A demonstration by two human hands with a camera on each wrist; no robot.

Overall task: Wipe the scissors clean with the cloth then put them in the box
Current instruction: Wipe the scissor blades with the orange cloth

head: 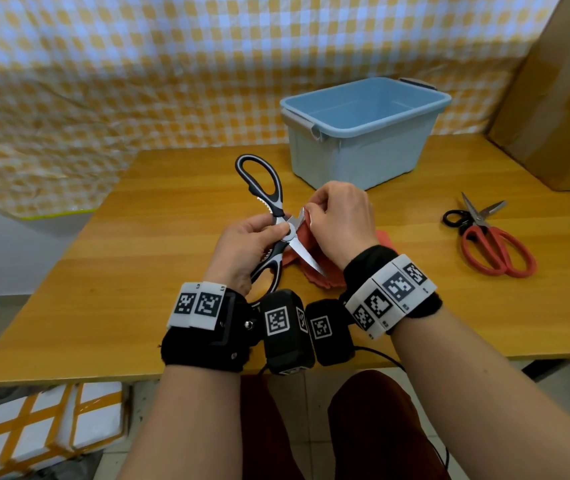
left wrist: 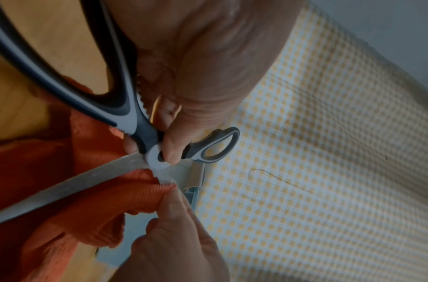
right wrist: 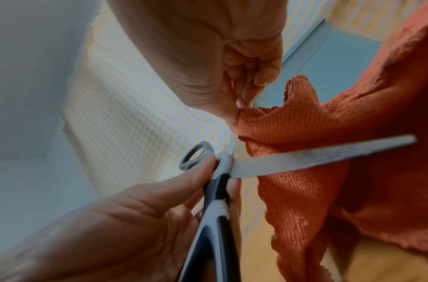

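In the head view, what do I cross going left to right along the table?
Left hand → black-and-grey scissors it holds open → right hand with the orange cloth → red-handled scissors lying on the table.

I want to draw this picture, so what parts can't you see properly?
- Head view: one blade of the scissors is covered by the cloth and right hand.
- Head view: most of the cloth lies under that hand.
- Head view: the box floor is partly hidden by its front wall.
- Left wrist view: the left hand hides the scissors' near handle on one side.
- Right wrist view: everything is blurred, so blade dirt is unclear.
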